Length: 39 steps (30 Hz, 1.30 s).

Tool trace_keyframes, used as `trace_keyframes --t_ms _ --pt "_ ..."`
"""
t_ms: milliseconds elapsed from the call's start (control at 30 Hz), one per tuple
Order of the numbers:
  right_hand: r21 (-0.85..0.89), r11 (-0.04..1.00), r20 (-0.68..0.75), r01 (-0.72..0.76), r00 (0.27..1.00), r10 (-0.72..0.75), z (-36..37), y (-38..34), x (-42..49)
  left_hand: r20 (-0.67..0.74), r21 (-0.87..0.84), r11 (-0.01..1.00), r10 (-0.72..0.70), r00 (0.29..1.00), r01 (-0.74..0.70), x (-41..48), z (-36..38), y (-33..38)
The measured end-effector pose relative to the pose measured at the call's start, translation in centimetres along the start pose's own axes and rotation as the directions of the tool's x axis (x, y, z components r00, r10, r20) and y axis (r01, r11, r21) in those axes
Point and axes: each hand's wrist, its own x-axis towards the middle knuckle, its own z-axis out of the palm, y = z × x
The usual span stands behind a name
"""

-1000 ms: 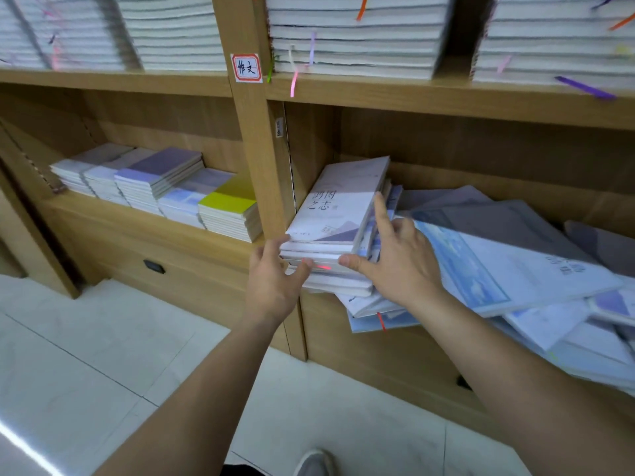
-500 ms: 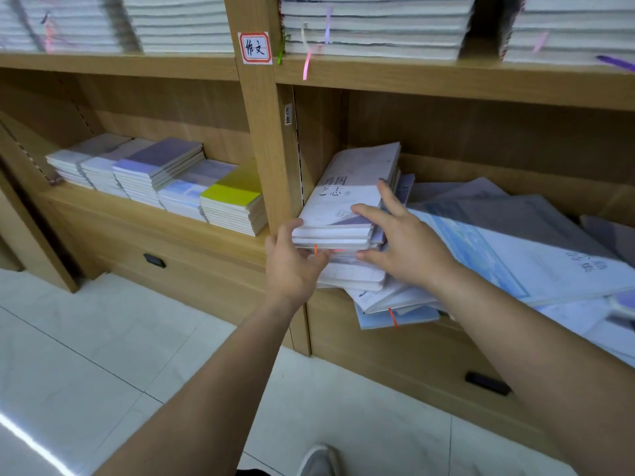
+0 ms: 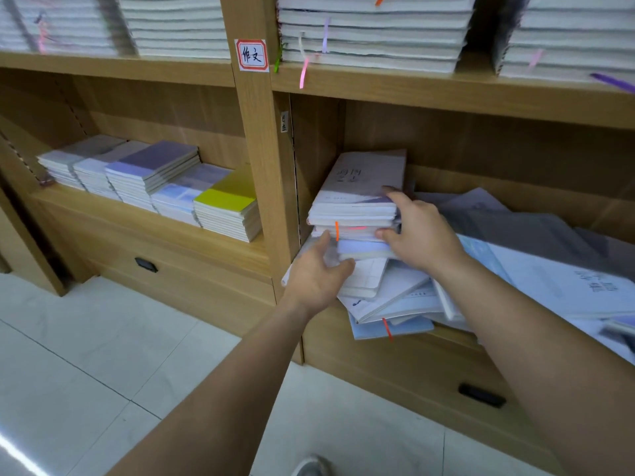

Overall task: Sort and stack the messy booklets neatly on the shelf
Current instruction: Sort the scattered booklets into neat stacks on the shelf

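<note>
At the left end of the lower right-hand compartment, the two hands work a little apart, one on each side of one pile. The right hand clamps the small stack of booklets by its right edge, thumb on the front and fingers over the top, probably to hold the pile together while it is squared. The left hand, at 8 o'clock from the stack, presses nearly straight fingers against its front lower corner, apparently nudging the edges flush and pushing the pile towards the upright divider, which serves as a stop. The stack tilts, because it sits on the loose heap of booklets that fans out from 5 o'clock to 3 o'clock, some overhanging the shelf edge. The sorting looks far from done, and the overhanging ones could slide off if the stack shifts. At 9 o'clock, beyond the divider, neat stacks stand side by side, a likely model for the result. At 12 o'clock, tall piles fill the shelf above, beside a red-bordered label.
</note>
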Motion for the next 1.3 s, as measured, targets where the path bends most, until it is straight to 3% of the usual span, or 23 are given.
trace_keyframes --t_ms 100,233,367,467,533,700,900,1000,1133,1233,1300 --pt "0.085 0.995 -0.051 -0.05 0.997 0.054 0.8 0.3 0.0 -0.001 -0.007 1.0 0.013 1.0 -0.013 1.6 0.5 0.8" --pt "0.069 0.997 0.025 0.023 0.999 -0.025 2.0 -0.1 -0.2 0.006 -0.111 0.991 -0.072 0.997 0.073 3.0 0.5 1.0" --pt "0.118 0.993 0.119 -0.009 0.993 -0.005 0.7 -0.4 0.1 -0.057 -0.02 0.999 -0.05 0.997 0.049 2.0 0.2 0.6" --pt "0.225 0.974 0.026 0.005 1.0 -0.011 -1.6 0.6 -2.9 -0.116 0.025 0.999 0.028 0.993 -0.025 0.3 0.2 1.6" --pt "0.11 0.994 -0.054 0.016 0.998 -0.01 -3.1 2.2 -6.2 -0.12 0.042 0.995 0.096 0.988 -0.091 -0.8 0.4 2.5" --pt "-0.287 0.95 0.24 -0.12 0.951 0.193 -4.5 7.5 -14.0 0.046 0.201 0.958 0.199 0.979 -0.204 -3.3 3.5 5.0" --pt "-0.143 0.988 0.258 -0.054 0.962 0.09 -7.2 10.6 -18.6 0.117 0.321 0.888 0.308 0.944 -0.33 -3.3 6.2 6.8" --pt "-0.085 0.994 0.163 -0.064 0.984 0.078 -8.8 13.3 -20.5 0.212 0.413 0.827 0.319 0.924 -0.381 -2.8 8.1 7.1" --pt "-0.22 0.967 0.118 -0.131 0.98 0.16 -9.8 15.7 -21.1 0.284 0.509 0.776 0.257 0.924 -0.372 -2.5 10.6 7.8" --pt "-0.272 0.899 0.122 -0.342 0.915 0.385 -10.1 17.1 -21.6 0.181 0.492 0.808 0.269 0.946 -0.324 -3.2 11.4 9.0" --pt "-0.321 0.822 0.027 -0.471 0.863 0.505 -10.7 17.6 -21.9 0.182 0.424 0.861 0.223 0.958 -0.281 -3.6 11.8 9.6"
